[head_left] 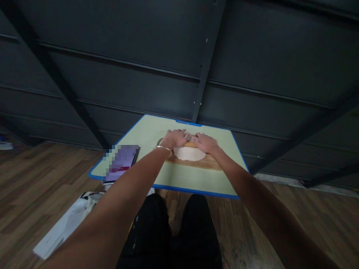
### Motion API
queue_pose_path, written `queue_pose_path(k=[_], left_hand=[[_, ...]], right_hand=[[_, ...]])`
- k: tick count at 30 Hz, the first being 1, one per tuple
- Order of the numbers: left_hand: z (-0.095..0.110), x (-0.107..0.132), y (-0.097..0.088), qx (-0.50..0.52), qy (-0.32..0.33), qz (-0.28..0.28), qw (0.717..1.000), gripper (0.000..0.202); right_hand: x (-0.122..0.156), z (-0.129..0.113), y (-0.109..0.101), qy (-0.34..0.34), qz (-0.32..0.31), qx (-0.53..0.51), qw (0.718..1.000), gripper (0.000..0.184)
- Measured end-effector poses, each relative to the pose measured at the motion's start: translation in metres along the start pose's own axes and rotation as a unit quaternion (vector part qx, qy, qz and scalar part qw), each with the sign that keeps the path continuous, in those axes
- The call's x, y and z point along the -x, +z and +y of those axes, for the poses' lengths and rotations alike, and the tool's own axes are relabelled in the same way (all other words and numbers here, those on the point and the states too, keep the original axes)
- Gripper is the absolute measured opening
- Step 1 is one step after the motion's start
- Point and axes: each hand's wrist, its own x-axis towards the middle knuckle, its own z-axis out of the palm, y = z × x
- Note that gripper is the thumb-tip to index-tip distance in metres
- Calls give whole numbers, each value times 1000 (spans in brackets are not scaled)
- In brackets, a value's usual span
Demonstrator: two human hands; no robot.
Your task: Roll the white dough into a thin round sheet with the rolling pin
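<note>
A flat round of pale dough (188, 154) lies on a round wooden board (209, 163) at the middle of a pale green mat with a blue border (146, 134). A wooden rolling pin (191, 144) lies across the far edge of the dough. My left hand (175, 137), with a metal bangle on the wrist, presses palm down on the pin's left part. My right hand (206, 142) presses flat on its right part. Both hands have fingers stretched forward over the pin.
A phone (121, 162) lies on the mat's left side. White paper or a bag (67, 224) lies on the wooden floor at the left. Dark metal panels (196, 56) rise just behind the mat. My dark-clothed legs are below the mat.
</note>
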Motion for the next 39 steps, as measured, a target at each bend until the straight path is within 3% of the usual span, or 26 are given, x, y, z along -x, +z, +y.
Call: queue_pose_path(k=[3, 11, 19, 27, 33, 39], left_hand=[[2, 1, -3, -7, 1, -15, 1000, 63], [9, -1, -8, -45, -5, 9, 999, 71], [7, -16, -8, 5, -52, 24, 998, 76], [1, -33, -8, 30, -82, 41, 995, 83], [0, -33, -12, -10, -46, 96, 994, 80], [0, -38, -14, -49, -18, 108, 993, 79]], right_hand=[[0, 1, 0, -29, 5, 1, 1000, 55], [-10, 1, 4, 12, 13, 40, 999, 45], [-20, -3, -5, 45, 16, 61, 997, 63], [-42, 1, -1, 91, 41, 25, 995, 64], [-52, 3, 0, 130, 67, 4, 989, 62], [-64, 6, 0, 153, 59, -10, 986, 59]])
